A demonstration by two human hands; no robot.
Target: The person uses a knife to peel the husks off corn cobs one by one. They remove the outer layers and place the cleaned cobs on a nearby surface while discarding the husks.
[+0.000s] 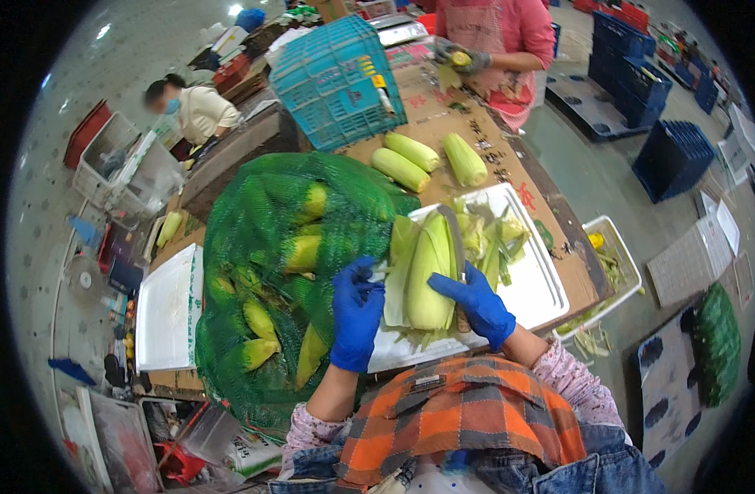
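An ear of corn in pale green husk (pixel 431 281) lies before me over a white foam tray (pixel 541 290). My right hand (pixel 479 305), in a blue glove, grips the wooden handle of a curved-blade knife (pixel 456 238). Its thumb rests against the ear, and the blade runs up along the ear's right side. To the left of the ear is my left hand (pixel 359 315), also gloved in blue, with bent fingers close to a loose husk leaf (pixel 402 272). Whether those fingers pinch anything cannot be made out. Trimmed husks (pixel 491 247) lie on the tray's far part.
A green mesh sack of corn (pixel 247 204) bulges at my left. Beyond the tray are several husked-down ears (pixel 402 167) on cardboard (pixel 427 117), beside a teal plastic crate (pixel 328 86). A co-worker (pixel 494 55) stands across the table. A white bin (pixel 624 272) sits at right.
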